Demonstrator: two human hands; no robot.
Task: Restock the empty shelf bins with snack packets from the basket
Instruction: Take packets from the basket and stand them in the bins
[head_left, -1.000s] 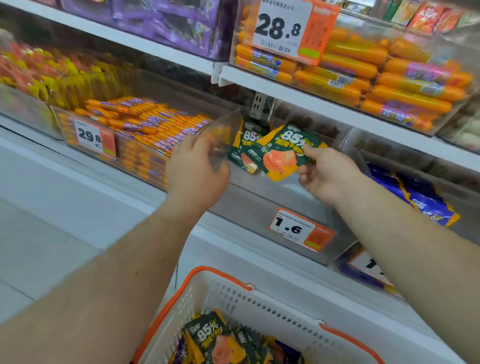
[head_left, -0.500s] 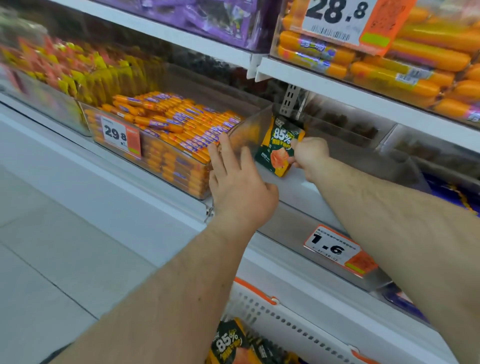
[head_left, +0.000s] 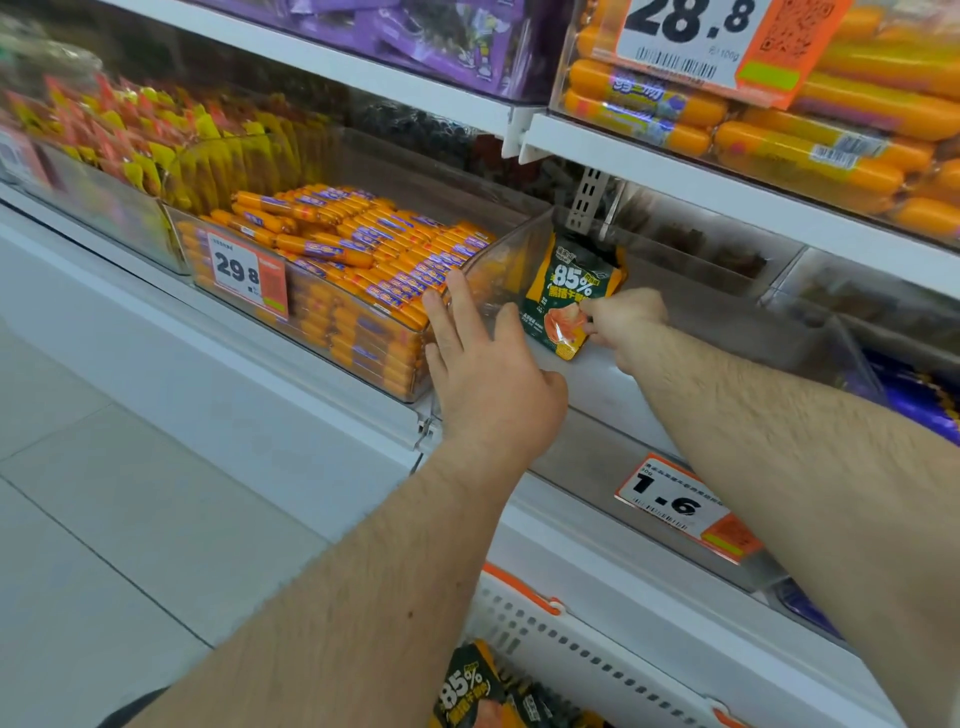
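Since the snack packet (head_left: 569, 299) is a thin foil pouch, it should feel light, soft and a bit slippery, best pinched at an edge. The right hand (head_left: 621, 317) pinches its lower right edge, standing it at the back of the clear bin (head_left: 587, 452) (otherwise empty). The left hand (head_left: 485, 374) lies flat-fingered on that bin's left wall. One packet there; perhaps three show in the basket (head_left: 571, 654) below.

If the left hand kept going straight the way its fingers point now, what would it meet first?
Probably the clear side wall of the nearly empty bin: the left hand lies open, fingertips already at or very near it. The sausage sticks lie just beyond. Actual contact is unclear.
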